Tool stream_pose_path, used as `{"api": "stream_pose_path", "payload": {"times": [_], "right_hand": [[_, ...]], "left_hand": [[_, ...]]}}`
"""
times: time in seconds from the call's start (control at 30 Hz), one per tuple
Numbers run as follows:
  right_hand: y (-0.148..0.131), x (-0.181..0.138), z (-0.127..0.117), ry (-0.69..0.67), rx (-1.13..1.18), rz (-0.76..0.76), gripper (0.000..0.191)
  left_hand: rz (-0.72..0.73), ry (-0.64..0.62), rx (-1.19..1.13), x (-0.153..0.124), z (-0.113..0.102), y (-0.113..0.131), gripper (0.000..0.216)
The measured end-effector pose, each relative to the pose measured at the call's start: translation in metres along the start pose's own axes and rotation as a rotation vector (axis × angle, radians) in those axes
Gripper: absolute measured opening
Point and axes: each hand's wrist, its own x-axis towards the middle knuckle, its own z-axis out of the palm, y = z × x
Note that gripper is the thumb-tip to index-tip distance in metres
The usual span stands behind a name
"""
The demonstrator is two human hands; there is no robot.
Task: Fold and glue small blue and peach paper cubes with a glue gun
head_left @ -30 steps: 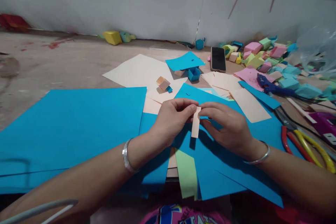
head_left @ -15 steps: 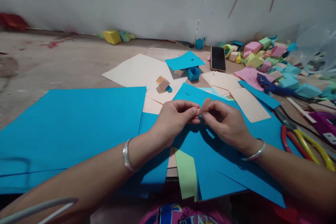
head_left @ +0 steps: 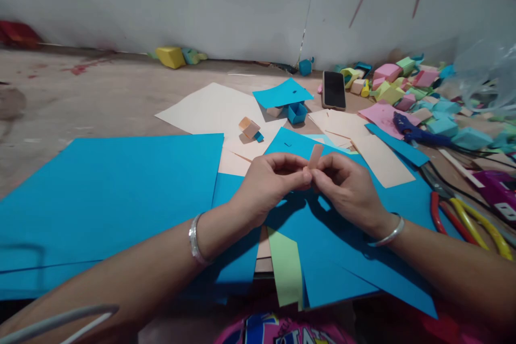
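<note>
Just above the blue sheet (head_left: pixel 342 247), the left hand (head_left: pixel 266 185) and right hand (head_left: pixel 346 188) each pinch the foot of a small peach paper strip (head_left: pixel 315 156), its free end standing up; seemingly mid-fold. A sharp crease would call for fingertips pressing close together

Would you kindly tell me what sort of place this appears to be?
Probably an informal paper-craft workspace: large blue paper sheets cover the surface, a heap of small folded paper boxes in many colours lies at the right, and the left hand and right hand pinch a small peach paper strip.
</note>
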Motion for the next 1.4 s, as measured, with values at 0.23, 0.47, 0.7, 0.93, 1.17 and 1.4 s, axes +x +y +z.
{"api": "stream_pose_path", "payload": {"times": [0.23,0.47,0.7,0.93,1.17,1.4], "right_hand": [[-0.0015,-0.0017,0.0003,-0.03,0.053,0.011,0.012],[-0.0015,-0.001,0.0019,-0.038,0.076,-0.027,0.013],[-0.003,-0.0056,0.0029,-0.074,0.048,-0.08,0.004],[-0.0034,-0.005,0.0009,-0.069,0.06,-0.061,0.006],[0.0009,-0.0013,-0.0012,-0.079,0.071,-0.061,0.005],[-0.0036,-0.001,-0.0059,-0.05,-0.114,-0.327,0.005]], "left_hand": [[0.057,-0.004,0.04,0.0003,0.0005,-0.0014,0.011],[0.097,0.036,0.098,-0.0004,0.0017,0.0006,0.006],[0.05,0.061,0.113,-0.0013,0.0019,0.0015,0.007],[-0.022,-0.003,0.066,-0.0002,-0.0001,0.0002,0.008],[-0.058,0.018,0.088,0.0021,-0.0007,0.003,0.003],[-0.004,0.059,0.206,-0.0012,0.0018,0.0017,0.003]]}}
